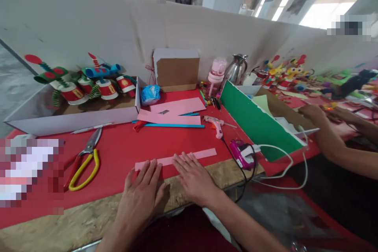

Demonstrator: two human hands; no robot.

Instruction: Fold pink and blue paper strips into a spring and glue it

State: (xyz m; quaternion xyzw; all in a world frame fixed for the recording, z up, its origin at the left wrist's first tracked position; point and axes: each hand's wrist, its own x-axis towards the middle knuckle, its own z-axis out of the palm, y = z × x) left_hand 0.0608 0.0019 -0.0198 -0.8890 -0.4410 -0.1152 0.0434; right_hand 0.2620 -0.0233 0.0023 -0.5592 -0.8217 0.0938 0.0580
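A narrow pink paper strip (206, 152) lies across the red table covering near its front edge. My left hand (143, 189) rests flat on the strip's left part, fingers stretched out. Over its middle, my right hand (193, 177) also lies flat with the fingertips on the paper. Farther back are wider pink paper sheets (177, 106) and a blue strip (174, 125). A pink glue gun (217, 124) lies beyond my right hand, its black cord running to a magenta power socket (242, 154). To the left sit scissors (85, 161) with red and yellow handles.
An open box (73, 120) at the back left holds several paper-cup figures. A green-sided box (254, 120) stands at the right, with a co-worker's arms (336, 138) beyond it. A blue packet (150, 94), a pink bottle (217, 75) and a metal jug (237, 69) line the back.
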